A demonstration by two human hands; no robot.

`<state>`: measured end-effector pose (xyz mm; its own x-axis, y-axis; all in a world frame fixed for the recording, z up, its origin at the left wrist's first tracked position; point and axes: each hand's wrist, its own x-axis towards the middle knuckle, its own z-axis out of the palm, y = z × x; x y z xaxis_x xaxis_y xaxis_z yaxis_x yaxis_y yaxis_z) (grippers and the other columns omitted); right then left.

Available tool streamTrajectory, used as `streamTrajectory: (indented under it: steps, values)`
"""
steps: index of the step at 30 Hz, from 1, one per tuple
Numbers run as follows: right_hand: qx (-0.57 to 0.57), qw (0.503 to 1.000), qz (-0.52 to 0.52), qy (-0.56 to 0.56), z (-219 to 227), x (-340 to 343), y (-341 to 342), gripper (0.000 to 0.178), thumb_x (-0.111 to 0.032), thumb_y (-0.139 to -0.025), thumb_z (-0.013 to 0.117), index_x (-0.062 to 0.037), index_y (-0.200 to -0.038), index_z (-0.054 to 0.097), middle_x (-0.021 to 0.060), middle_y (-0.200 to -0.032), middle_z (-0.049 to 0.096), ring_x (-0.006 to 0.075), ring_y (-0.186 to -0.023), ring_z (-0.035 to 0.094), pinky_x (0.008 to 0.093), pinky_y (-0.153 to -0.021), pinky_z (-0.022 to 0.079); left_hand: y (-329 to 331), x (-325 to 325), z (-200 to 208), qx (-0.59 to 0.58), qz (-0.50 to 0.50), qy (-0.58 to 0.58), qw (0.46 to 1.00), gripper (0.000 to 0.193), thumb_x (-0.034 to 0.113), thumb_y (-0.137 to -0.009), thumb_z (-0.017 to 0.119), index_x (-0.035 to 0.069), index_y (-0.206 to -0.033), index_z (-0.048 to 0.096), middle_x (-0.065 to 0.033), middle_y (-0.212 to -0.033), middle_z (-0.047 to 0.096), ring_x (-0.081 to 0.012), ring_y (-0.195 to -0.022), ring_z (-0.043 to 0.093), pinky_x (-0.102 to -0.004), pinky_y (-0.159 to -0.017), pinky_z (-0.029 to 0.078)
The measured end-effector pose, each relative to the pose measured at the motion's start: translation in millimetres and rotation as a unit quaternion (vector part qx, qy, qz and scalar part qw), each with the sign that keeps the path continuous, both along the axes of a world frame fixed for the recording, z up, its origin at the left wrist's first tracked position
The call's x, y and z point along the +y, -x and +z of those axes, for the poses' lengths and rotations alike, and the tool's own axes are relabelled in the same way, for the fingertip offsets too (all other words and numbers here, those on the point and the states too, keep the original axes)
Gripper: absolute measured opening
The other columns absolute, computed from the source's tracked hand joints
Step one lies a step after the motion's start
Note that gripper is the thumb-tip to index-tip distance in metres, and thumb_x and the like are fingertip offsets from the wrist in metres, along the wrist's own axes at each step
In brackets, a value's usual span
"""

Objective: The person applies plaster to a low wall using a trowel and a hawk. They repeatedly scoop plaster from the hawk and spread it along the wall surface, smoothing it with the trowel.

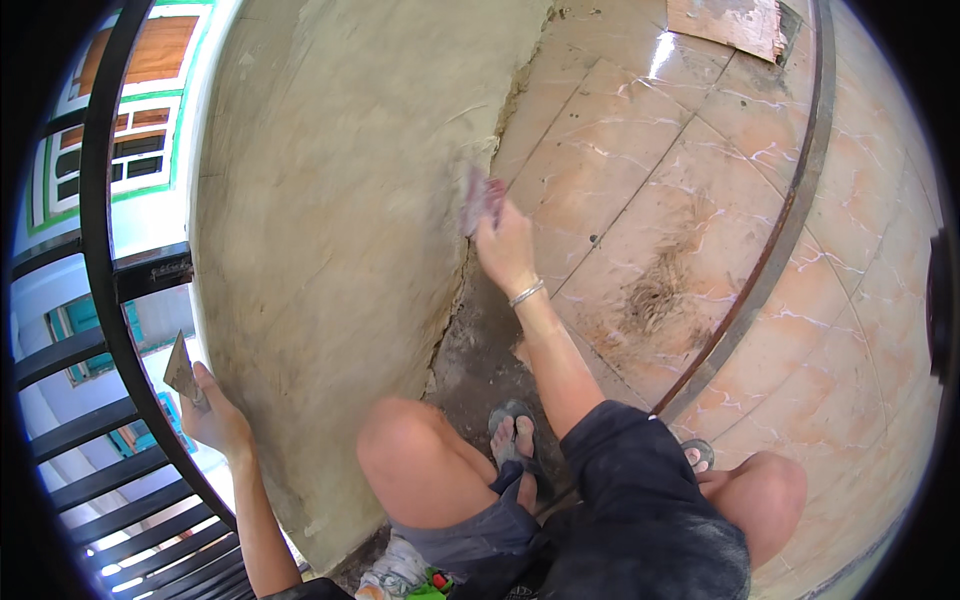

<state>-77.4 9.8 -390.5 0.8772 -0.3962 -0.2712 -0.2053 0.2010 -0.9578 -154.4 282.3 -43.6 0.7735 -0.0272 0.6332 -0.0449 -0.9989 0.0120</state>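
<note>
My right hand [506, 245], with a bracelet at the wrist, is closed around a crumpled reddish-white wad [480, 203]. Motion blurs the wad, and I cannot tell whether it is cloth or paper. It is against the lower edge of a grey-beige plastered wall [330, 220], close to the tiled floor. Off to the left, between the wall's edge and the black railing, my left hand [217, 420] grips a trowel [179, 368]. The trowel's pointed metal blade is tilted upward, apart from the wall; my fingers hide most of its handle.
Black metal railing [100, 200] runs along the left, with a building beyond it. Orange-beige tiles [640, 150] cover the floor, bearing a dirt smear [655, 295]. A long narrow bar [770, 260] crosses the tiles. At the top lies a worn board [725, 25]. A bundled white cloth [395, 570] is beside my legs.
</note>
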Motion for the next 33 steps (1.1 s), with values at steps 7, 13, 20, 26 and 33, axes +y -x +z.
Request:
streamTrajectory:
  steps: [7,13,20,26,33]
  values:
    - [-0.039,0.997,-0.032,0.06,-2.9,-7.3,-7.2,0.028,-0.02,-0.099,0.06,0.0051,-0.111,0.066,0.0309,-0.095,0.072,0.0491,-0.096,0.07,0.052,-0.081,0.054,-1.6,5.2,-1.7,-0.014,-0.003,-0.022,1.0,0.039,0.03,-0.106,0.067,-0.005,-0.089,0.071,0.005,-0.064,0.049,-0.007,-0.061,0.036,-0.0307,-0.056,0.027]
    - [0.016,0.986,-0.164,0.006,7.5,-19.0,-15.8,0.031,-0.015,-0.096,0.062,0.0057,-0.119,0.064,0.0304,-0.102,0.072,0.0465,-0.103,0.071,0.0492,-0.087,0.055,1.6,9.5,3.5,0.016,0.03,-0.025,0.999,0.034,0.029,-0.106,0.067,-0.004,-0.1,0.071,0.0011,-0.073,0.061,-0.0089,-0.068,0.048,-0.0294,-0.062,0.039]
    - [-0.081,0.984,-0.158,0.004,-9.3,-3.4,-5.5,0.028,-0.017,-0.097,0.059,0.0045,-0.116,0.063,0.0311,-0.1,0.072,0.0491,-0.099,0.07,0.0532,-0.085,0.054,-0.2,3.0,-1.5,-0.006,0.005,-0.019,1.0,0.039,0.03,-0.106,0.067,-0.003,-0.086,0.067,0.0051,-0.064,0.047,-0.0075,-0.062,0.036,-0.031,-0.056,0.028]
    - [0.039,0.997,-0.069,-0.001,-20.1,23.3,23.0,0.034,-0.015,-0.098,0.057,0.0036,-0.127,0.06,0.0333,-0.098,0.07,0.0511,-0.093,0.068,0.0561,-0.083,0.053,0.3,0.7,-0.3,0.003,0.021,-0.019,1.0,0.038,0.03,-0.106,0.067,-0.004,-0.089,0.069,0.0033,-0.065,0.052,-0.0076,-0.062,0.039,-0.0305,-0.057,0.031]
    - [-0.006,0.997,-0.071,0.009,-16.2,25.5,22.8,0.041,-0.019,-0.099,0.057,0.0038,-0.134,0.059,0.0358,-0.099,0.069,0.0523,-0.094,0.068,0.0569,-0.081,0.053,0.9,2.8,1.1,-0.009,0.015,-0.034,0.999,0.042,0.03,-0.106,0.067,-0.003,-0.08,0.065,0.0015,-0.063,0.055,-0.009,-0.06,0.042,-0.0302,-0.056,0.034]
